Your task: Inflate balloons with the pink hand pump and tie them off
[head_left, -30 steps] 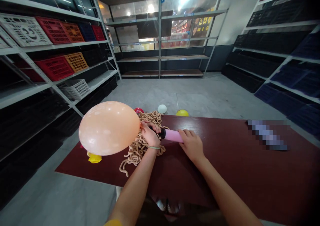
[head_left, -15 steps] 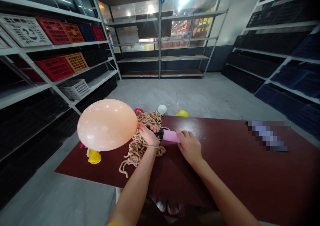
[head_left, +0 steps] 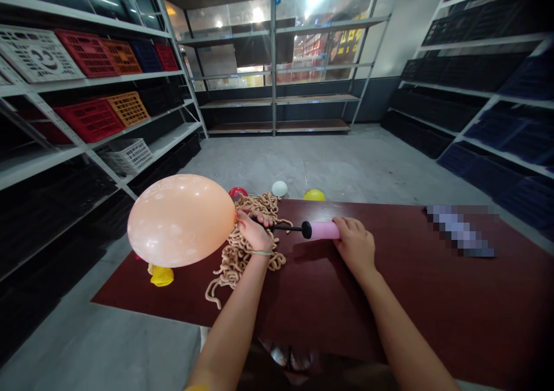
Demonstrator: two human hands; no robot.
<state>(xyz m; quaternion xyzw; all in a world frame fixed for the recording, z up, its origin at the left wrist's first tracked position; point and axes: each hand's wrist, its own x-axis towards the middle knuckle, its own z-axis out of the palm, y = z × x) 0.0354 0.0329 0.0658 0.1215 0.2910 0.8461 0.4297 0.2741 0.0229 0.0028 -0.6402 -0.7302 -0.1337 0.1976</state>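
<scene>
A large inflated peach balloon [head_left: 182, 221] hangs over the table's left part, its neck in my left hand [head_left: 256, 232]. That same hand is closed around the black end of a balloon pump [head_left: 324, 230], with a green band at the wrist. My right hand [head_left: 357, 247] grips the far end of the pump's pink barrel. Between the two hands the thin black rod shows, drawn out of the barrel. Under my left hand lies a heap of beige rope [head_left: 234, 264]. A limp yellow balloon [head_left: 162, 276] rests below the peach one.
The dark red table [head_left: 311, 299] carries a blurred flat item [head_left: 461, 230] at right. Past its far edge are red [head_left: 238, 191], pale [head_left: 279, 188] and yellow [head_left: 314, 195] balloons. Shelves with coloured crates [head_left: 89, 120] stand at left, a metal rack [head_left: 273, 91] behind, dark bins at right.
My right hand has moved right with the pink barrel, so the pump's black rod now shows. The balloon looks slightly larger and sits a little further left. My left hand has barely shifted.
</scene>
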